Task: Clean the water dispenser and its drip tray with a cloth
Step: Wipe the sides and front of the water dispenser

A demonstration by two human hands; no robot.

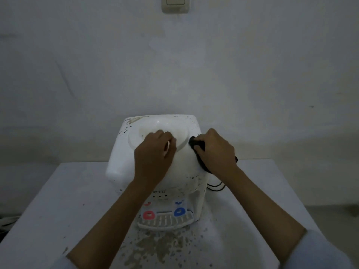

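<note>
White plastic of the water dispenser (pixel 155 158), standing on the table (pixel 58 200), carried dark specks along its top edges and front, so cleaning looked barely begun. The right hand (pixel 215 150) was closed on a dark cloth (pixel 196 144) pressed to the top's right side; the left hand (pixel 153 152) lay loosely curled, steadying the top and holding nothing visible. The drip tray (pixel 165 220) seemed untouched (grime spattered before it). Most of the cloth was hidden.

dispenser (pixel 120 162) on table (pixel 58 200) | drip tray (pixel 165 222) at front | wall switch (pixel 175 4) behind, above
</note>
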